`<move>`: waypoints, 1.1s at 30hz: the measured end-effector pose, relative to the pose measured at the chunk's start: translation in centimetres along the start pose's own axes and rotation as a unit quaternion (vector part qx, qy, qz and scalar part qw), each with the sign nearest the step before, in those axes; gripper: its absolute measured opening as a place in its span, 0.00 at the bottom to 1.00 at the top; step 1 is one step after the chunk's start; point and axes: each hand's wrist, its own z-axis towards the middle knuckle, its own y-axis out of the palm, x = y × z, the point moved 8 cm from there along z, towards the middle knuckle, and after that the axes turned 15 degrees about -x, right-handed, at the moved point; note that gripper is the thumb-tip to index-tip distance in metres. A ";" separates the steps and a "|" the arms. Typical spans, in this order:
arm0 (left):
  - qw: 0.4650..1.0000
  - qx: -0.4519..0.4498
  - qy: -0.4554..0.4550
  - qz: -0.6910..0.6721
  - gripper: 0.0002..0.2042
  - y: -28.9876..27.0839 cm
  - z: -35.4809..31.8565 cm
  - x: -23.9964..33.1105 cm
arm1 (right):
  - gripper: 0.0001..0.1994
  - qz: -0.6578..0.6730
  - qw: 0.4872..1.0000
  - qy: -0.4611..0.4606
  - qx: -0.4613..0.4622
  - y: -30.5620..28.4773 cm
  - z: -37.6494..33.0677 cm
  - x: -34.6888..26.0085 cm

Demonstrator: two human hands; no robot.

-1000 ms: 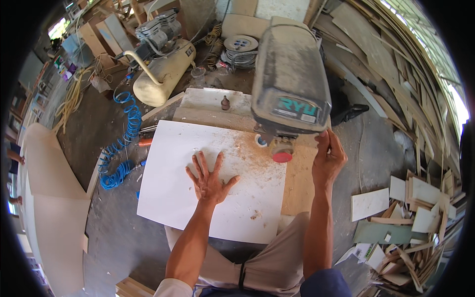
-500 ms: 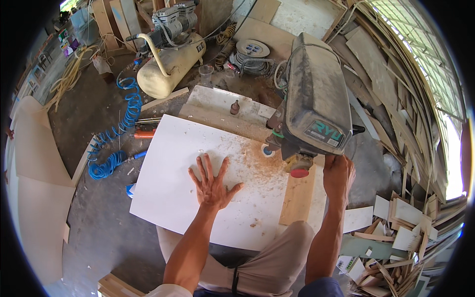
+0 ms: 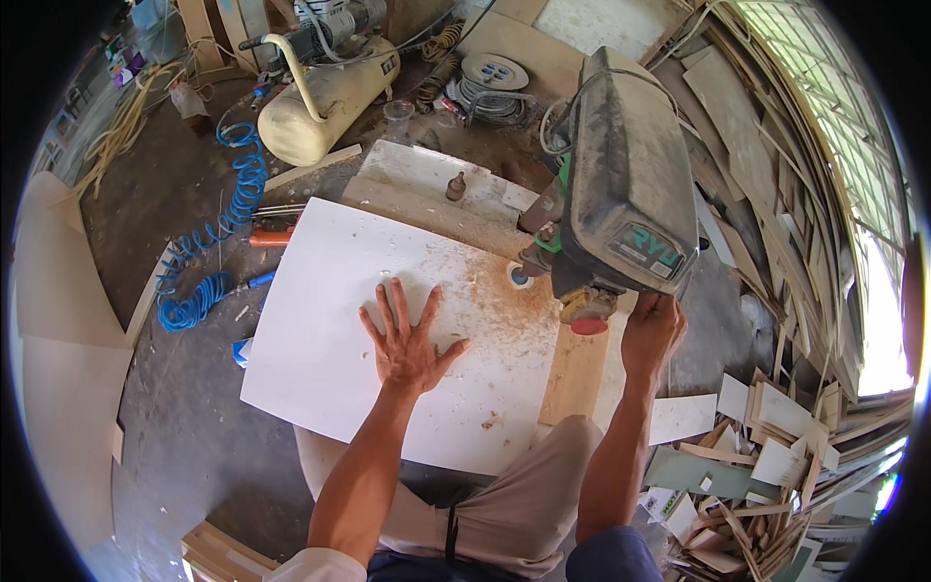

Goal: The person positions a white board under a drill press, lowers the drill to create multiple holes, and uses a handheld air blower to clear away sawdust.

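A white board [image 3: 330,320] lies flat under a dusty drill press [image 3: 626,184], with sawdust scattered near the bit [image 3: 521,276]. My left hand [image 3: 407,339] lies flat on the board with its fingers spread, pressing it down a little left of the sawdust. My right hand [image 3: 652,330] is raised at the right side of the drill press head, its fingers curled by the red knob [image 3: 589,325]; whether it grips a handle is hidden. A bare wooden strip [image 3: 574,373] lies under the board's right edge.
A cream air compressor tank [image 3: 325,97] and a blue coiled hose [image 3: 218,242] sit on the floor at the left. A coiled cable reel [image 3: 493,82] is behind. Offcuts and panels [image 3: 766,446] pile up at the right. An orange-handled tool [image 3: 270,237] lies by the board.
The view has shifted, so the drill press and board sit further right and closer. My left hand stays spread on the board. My right hand stays by the press head's right side.
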 end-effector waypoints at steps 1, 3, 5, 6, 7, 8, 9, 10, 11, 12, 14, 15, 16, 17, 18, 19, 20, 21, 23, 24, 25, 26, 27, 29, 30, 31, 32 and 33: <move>1.000 -0.003 -0.002 0.001 0.50 0.0 0.0 0.0 | 0.07 0.002 1.000 -0.006 0.007 0.1 0.0 0.0; 1.000 -0.003 -0.001 -0.001 0.50 0.0 0.0 0.0 | 0.07 0.006 1.000 0.000 0.016 0.0 -0.2 0.0; 1.000 -0.001 0.000 0.001 0.50 -0.1 0.1 0.0 | 0.06 0.005 1.000 0.000 0.027 0.0 -0.2 -0.1; 1.000 0.001 0.000 0.003 0.50 -0.2 0.1 -0.1 | 0.06 0.002 0.999 -0.002 0.033 0.0 -0.2 0.0; 1.000 0.001 0.002 0.004 0.50 -0.2 0.1 0.0 | 0.06 -0.003 0.999 -0.003 0.039 0.0 -0.3 0.1; 1.000 0.002 0.003 0.004 0.50 -0.2 0.1 0.1 | 0.05 -0.003 0.999 -0.004 0.040 0.1 -0.4 0.3; 1.000 0.003 0.004 0.004 0.50 -0.3 0.0 0.1 | 0.05 -0.002 0.999 -0.004 0.041 0.3 -0.4 0.5; 1.000 0.004 0.004 0.004 0.50 -0.3 -0.1 0.1 | 0.05 -0.001 0.999 -0.005 0.042 0.5 -0.5 0.6; 1.000 0.003 0.003 0.005 0.50 -0.3 0.0 0.0 | 0.05 0.003 0.999 -0.005 0.042 0.6 -0.5 0.6; 1.000 0.002 0.003 0.006 0.50 -0.2 0.0 0.0 | 0.05 0.006 0.999 -0.005 0.043 0.6 -0.5 0.6; 1.000 0.004 0.002 0.009 0.50 -0.2 0.1 0.0 | 0.05 0.013 0.999 -0.007 0.045 0.7 -0.5 0.6; 1.000 0.006 0.002 0.011 0.50 -0.1 0.1 0.0 | 0.05 0.016 0.999 -0.008 0.046 0.7 -0.5 0.7; 1.000 0.008 0.002 0.013 0.50 -0.2 0.1 0.0 | 0.05 0.019 0.999 -0.010 0.047 0.7 -0.4 0.7; 1.000 0.002 -0.001 0.015 0.50 -0.2 0.1 0.0 | 0.05 0.020 0.999 -0.010 0.048 0.7 -0.4 0.6; 1.000 -0.003 -0.004 0.017 0.50 -0.2 0.1 0.0 | 0.05 0.021 0.999 -0.009 0.049 0.7 -0.5 0.5; 1.000 -0.009 -0.006 0.020 0.50 -0.3 0.1 0.0 | 0.05 0.022 0.998 -0.008 0.050 0.7 -0.5 0.5; 1.000 -0.014 -0.006 0.017 0.50 -0.3 0.2 0.0 | 0.05 0.025 0.998 -0.008 0.050 0.8 -0.6 0.5; 1.000 -0.018 -0.006 0.015 0.50 -0.3 0.2 0.1 | 0.05 0.029 0.998 -0.009 0.051 0.8 -0.6 0.5; 1.000 -0.022 -0.009 0.013 0.50 -0.3 0.2 0.0 | 0.04 0.037 0.998 -0.012 0.055 0.8 -0.7 0.3; 1.000 -0.022 -0.010 0.012 0.51 -0.2 0.1 0.0 | 0.04 0.041 0.997 -0.014 0.058 0.7 -0.7 0.2; 1.000 -0.022 -0.011 0.012 0.51 -0.2 0.1 0.0 | 0.04 0.045 0.997 -0.016 0.060 0.7 -0.8 0.1; 1.000 -0.022 -0.010 0.013 0.51 -0.2 0.1 0.0 | 0.03 0.044 0.997 -0.014 0.059 0.7 -0.8 0.2; 1.000 -0.022 -0.010 0.014 0.51 -0.2 0.1 0.0 | 0.03 0.044 0.997 -0.012 0.058 0.7 -0.8 0.3; 1.000 -0.017 -0.008 0.013 0.51 -0.1 0.1 0.0 | 0.03 0.041 0.998 -0.009 0.054 0.8 -0.9 0.5; 1.000 -0.012 -0.008 0.013 0.51 0.0 0.2 -0.1 | 0.02 0.039 0.998 -0.007 0.051 0.9 -0.9 0.6; 1.000 -0.007 -0.006 0.012 0.51 0.0 0.2 0.0 | 0.02 0.035 0.998 -0.005 0.048 1.0 -0.9 0.8; 1.000 -0.010 -0.006 0.007 0.51 0.1 0.2 0.0 | 0.03 0.030 0.998 -0.004 0.048 1.0 -1.0 0.8; 1.000 -0.012 -0.006 0.003 0.51 0.1 0.1 -0.1 | 0.03 0.025 0.998 -0.003 0.049 1.0 -1.1 0.6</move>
